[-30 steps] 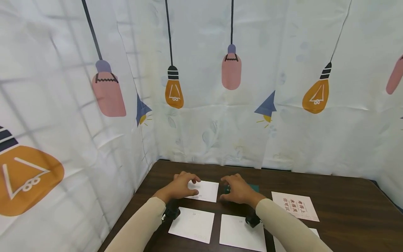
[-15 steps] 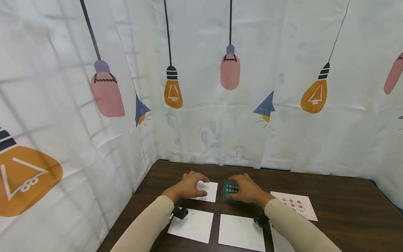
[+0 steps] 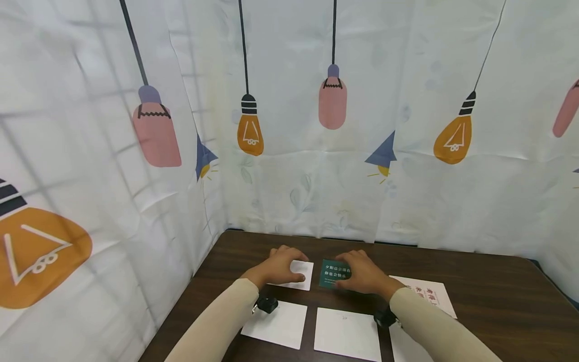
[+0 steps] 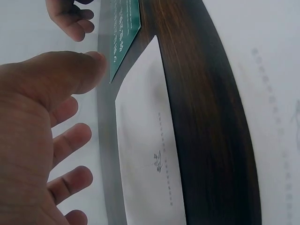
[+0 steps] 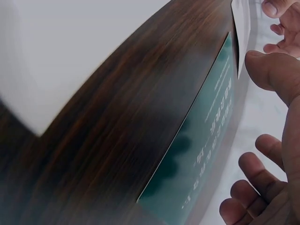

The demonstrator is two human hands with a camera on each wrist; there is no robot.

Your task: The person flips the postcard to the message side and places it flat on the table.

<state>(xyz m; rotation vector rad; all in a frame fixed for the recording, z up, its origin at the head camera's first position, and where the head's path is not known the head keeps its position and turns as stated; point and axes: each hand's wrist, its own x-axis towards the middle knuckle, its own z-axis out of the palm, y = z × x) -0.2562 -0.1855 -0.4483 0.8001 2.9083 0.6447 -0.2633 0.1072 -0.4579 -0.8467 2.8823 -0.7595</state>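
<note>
My left hand hovers over a white card in the back row, its fingers loosely bent with nothing between them. In the left wrist view this card shows a dotted line and a small printed drawing. To its right lies a dark green card with white Chinese characters. My right hand is held over this card's right part, thumb and fingers apart and holding nothing. The right wrist view shows the green card flat on the table, with the right thumb above it.
Nearer me lie white cards at the left, in the middle and at the right, partly under my right sleeve. A pale card with red characters lies further right. Behind the dark wooden table hangs a patterned white curtain.
Both hands have drifted to the right above the cards, keeping about the same spacing. More of the green card shows now. The cards stay in place.
</note>
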